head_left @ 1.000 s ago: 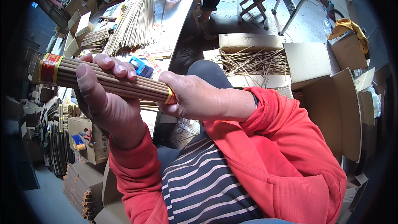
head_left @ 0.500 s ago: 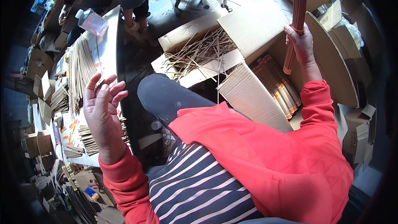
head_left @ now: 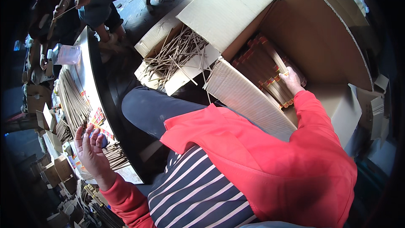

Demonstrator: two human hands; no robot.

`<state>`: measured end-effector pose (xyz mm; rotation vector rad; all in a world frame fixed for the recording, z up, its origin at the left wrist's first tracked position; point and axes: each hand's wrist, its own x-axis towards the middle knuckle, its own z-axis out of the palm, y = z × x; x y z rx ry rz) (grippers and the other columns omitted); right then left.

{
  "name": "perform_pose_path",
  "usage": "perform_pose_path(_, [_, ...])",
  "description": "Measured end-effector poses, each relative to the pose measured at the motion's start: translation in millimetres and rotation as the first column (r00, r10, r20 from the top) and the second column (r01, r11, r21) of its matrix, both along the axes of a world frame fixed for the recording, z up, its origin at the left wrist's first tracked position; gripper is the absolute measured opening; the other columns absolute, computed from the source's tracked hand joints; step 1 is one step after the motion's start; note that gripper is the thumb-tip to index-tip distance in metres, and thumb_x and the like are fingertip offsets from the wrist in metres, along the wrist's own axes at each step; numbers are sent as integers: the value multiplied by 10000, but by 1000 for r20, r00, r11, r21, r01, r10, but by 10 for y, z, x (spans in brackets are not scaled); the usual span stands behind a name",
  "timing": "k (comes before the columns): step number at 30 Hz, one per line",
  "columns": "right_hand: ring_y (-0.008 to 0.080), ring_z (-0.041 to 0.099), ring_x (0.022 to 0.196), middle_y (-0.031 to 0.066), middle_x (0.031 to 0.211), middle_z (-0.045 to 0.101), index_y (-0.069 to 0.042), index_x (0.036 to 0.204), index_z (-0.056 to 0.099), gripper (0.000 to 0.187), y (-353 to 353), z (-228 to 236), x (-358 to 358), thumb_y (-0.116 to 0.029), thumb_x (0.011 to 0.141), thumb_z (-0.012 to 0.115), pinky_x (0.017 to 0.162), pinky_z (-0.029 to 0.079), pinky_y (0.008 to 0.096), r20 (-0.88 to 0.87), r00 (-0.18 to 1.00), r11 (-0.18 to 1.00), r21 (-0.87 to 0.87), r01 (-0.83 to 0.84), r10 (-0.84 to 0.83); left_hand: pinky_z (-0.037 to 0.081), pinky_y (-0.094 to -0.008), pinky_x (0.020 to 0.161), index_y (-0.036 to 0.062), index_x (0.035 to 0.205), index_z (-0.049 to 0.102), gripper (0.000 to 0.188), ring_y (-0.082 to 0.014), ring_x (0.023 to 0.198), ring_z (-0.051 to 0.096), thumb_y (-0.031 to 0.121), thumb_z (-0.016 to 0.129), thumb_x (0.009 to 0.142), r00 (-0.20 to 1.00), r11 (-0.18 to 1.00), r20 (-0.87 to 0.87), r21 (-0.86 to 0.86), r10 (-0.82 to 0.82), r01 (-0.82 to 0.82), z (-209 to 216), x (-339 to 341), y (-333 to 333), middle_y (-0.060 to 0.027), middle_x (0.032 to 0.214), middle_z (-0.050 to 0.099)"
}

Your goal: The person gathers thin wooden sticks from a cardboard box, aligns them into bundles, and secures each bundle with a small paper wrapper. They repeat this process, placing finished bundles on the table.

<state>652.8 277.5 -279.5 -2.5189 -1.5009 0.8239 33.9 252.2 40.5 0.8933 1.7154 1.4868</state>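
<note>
Closed about the near end of a banded stick bundle (head_left: 276, 59), our right hand (head_left: 292, 80) reaches into a large open carton (head_left: 314, 38), where the bundle lies among other bundles (head_left: 249, 61) set side by side. Our left hand (head_left: 92, 155) holds nothing, its fingers parted and loosely curled, near the table (head_left: 92, 74) that bears loose sticks (head_left: 74, 97). Farther out, we note a smaller carton (head_left: 154, 39) filled with tangled sticks (head_left: 177, 57).

Worn on the head, the left fisheye camera is looking down from close above, taking in the striped shirt (head_left: 202, 185) at the lower edge, the table (head_left: 91, 80) at left and the large open carton (head_left: 318, 33) at right.
</note>
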Motion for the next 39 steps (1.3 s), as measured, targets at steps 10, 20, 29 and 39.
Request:
perform_pose_path(10, [356, 556, 1033, 211, 1073, 592, -63, 1157, 508, 550, 13, -331, -386, -294, 710, 730, 881, 428, 400, -267, 963, 977, -198, -76, 21, 492, -287, 754, 6, 1196, 433, 368, -223, 913, 587, 126, 570, 877, 997, 997, -77, -71, 32, -37, -33, 61, 46, -160, 1037, 582])
perform_pose_path(20, [365, 561, 1027, 226, 1060, 598, -27, 1096, 570, 459, -363, -652, -663, -278, 731, 689, 863, 447, 396, -296, 939, 924, -280, -260, 175, 466, -286, 785, 17, 1197, 455, 363, -212, 926, 594, 154, 573, 882, 992, 991, -124, -128, 31, -47, -42, 120, 177, -146, 1038, 597])
perform_pose_path(29, [360, 592, 943, 227, 1022, 599, -36, 919, 616, 223, -279, -769, -822, -154, 733, 584, 800, 484, 427, 5, 877, 856, -220, -468, 480, 504, -273, 742, 3, 1163, 464, 333, -211, 869, 612, 117, 579, 873, 990, 990, -95, -93, 100, -109, -106, 21, 49, -145, 997, 605])
perform_pose_path(39, [314, 639, 817, 189, 861, 650, -7, 926, 612, 212, -301, -1382, -515, -175, 814, 548, 700, 518, 386, -145, 717, 623, -399, -673, 681, 543, -267, 656, -31, 1116, 458, 276, -206, 778, 637, 74, 548, 877, 961, 961, 33, -37, 274, -273, -137, -110, -376, -147, 910, 606])
